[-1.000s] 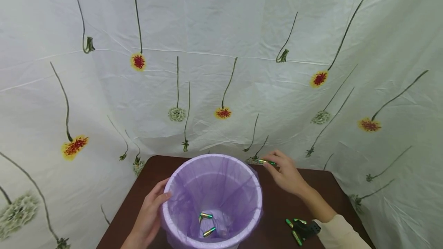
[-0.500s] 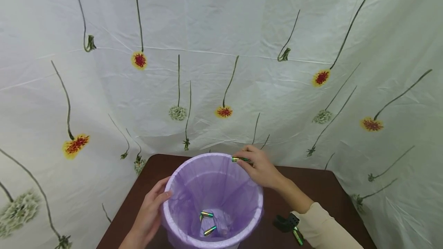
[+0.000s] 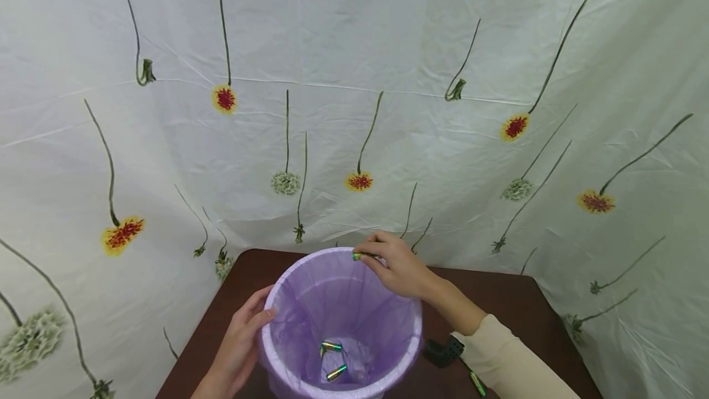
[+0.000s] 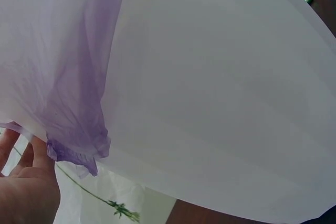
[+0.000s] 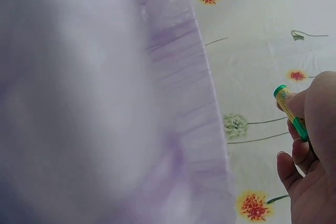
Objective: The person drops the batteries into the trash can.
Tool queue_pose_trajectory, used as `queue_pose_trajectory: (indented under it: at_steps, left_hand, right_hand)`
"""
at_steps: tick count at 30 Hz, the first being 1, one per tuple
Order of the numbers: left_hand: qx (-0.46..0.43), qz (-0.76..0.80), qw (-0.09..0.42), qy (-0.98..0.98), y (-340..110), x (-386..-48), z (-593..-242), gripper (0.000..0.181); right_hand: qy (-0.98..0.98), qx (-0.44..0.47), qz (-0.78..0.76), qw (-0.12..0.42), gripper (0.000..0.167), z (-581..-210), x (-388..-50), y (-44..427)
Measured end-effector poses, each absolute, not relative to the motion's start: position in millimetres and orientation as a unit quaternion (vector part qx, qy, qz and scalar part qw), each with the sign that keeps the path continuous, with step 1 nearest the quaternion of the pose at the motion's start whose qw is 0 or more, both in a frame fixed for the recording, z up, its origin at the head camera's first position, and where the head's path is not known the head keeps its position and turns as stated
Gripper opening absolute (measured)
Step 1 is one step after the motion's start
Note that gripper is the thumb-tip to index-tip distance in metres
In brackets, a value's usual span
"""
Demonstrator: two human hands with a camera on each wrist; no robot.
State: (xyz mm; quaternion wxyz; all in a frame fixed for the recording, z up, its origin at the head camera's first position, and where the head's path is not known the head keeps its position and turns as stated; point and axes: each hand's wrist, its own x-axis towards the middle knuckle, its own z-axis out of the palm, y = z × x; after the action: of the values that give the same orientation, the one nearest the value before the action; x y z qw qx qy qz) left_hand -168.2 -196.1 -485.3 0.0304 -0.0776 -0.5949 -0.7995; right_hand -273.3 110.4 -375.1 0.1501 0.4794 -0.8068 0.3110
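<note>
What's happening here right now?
A person is holding a bin by its rim with the left hand. The right hand pinches a green-and-gold battery up near the bin's far rim and has not let go of it. Inside the bin's purple bag, at least two similar batteries lie at the bottom. Another one shows on the brown table, beside the right sleeve.
</note>
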Motion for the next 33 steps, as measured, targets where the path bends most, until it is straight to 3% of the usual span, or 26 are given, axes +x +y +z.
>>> queue_pose_trajectory:
  at_steps: [7,15,21,33]
  left_hand:
    - [-0.072,-0.803,0.025,-0.591,-193.3,-168.4,-483.2,0.042]
    - [-0.066,-0.805,0.028,-0.588,-191.0,-168.1,-482.2,0.042]
    - [-0.062,-0.804,0.036,-0.59,-191.6,-168.0,-482.1,0.04]
    - [-0.058,-0.802,0.043,-0.592,-193.0,-166.3,-483.3,0.039]
  right_hand:
    - [-0.808,0.479,0.309,0.146,0.02,-369.0,-274.0,104.0]
    - [-0.806,0.455,0.337,0.171,0.038,-369.2,-279.9,106.3]
    - [-0.798,0.46,0.342,0.186,0.037,-369.7,-280.5,112.8]
    - [-0.812,0.452,0.33,0.165,0.036,-378.0,-279.5,132.5]
